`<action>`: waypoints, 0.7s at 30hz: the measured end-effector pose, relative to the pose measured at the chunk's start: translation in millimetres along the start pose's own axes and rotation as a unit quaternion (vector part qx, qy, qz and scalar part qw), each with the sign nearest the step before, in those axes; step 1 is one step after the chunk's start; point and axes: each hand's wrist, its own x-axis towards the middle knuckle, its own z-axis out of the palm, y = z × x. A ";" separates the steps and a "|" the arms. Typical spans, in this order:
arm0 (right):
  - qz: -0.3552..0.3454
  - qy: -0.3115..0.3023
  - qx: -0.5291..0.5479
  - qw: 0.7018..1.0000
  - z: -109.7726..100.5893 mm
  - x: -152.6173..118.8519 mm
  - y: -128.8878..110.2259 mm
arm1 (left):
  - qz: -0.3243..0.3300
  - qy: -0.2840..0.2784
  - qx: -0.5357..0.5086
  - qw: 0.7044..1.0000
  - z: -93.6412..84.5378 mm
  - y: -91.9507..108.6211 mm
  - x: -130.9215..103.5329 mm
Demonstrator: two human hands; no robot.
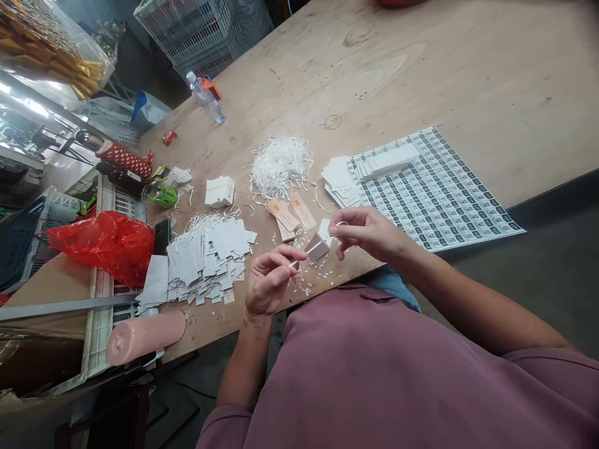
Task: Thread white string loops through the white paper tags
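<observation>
My left hand (274, 277) pinches one end of a thin white strip near the table's front edge. My right hand (362, 232) is closed on the strip's other part, its end curling above the fingers. Between and just behind my hands lies a small stack of cards (318, 247), with little white bits scattered around it. Orange and white cards (283, 215) lie beyond. A heap of white strips (281, 165) sits farther back. To the left spreads a large pile of white cards (206, 259), beside a small neat card stack (219, 191).
A printed sheet (449, 193) with white cards on it lies to the right. On the left are a red plastic bag (110, 243), a pink bottle (147, 335) and a dark phone (162, 237). A clear bottle (206, 98) lies at the far edge.
</observation>
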 end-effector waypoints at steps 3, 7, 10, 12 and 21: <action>0.001 0.000 0.002 1.000 3.4 0.4 -1.1 | -0.004 0.010 -0.072 0.997 1.8 -1.1 2.4; -0.002 0.009 -0.010 1.000 1.7 1.0 -4.1 | -0.065 0.081 -0.133 0.986 4.7 -3.5 4.8; -0.019 0.026 -0.028 0.999 -2.0 0.5 -7.8 | -0.143 0.128 -0.151 0.970 4.2 -5.8 4.3; -0.040 0.043 -0.049 0.997 -2.8 -1.3 -11.8 | -0.178 0.147 -0.140 0.963 4.4 -6.8 3.6; -0.159 -0.007 -0.229 0.960 19.8 -12.0 -27.2 | -0.105 0.121 0.013 0.987 22.3 7.8 9.7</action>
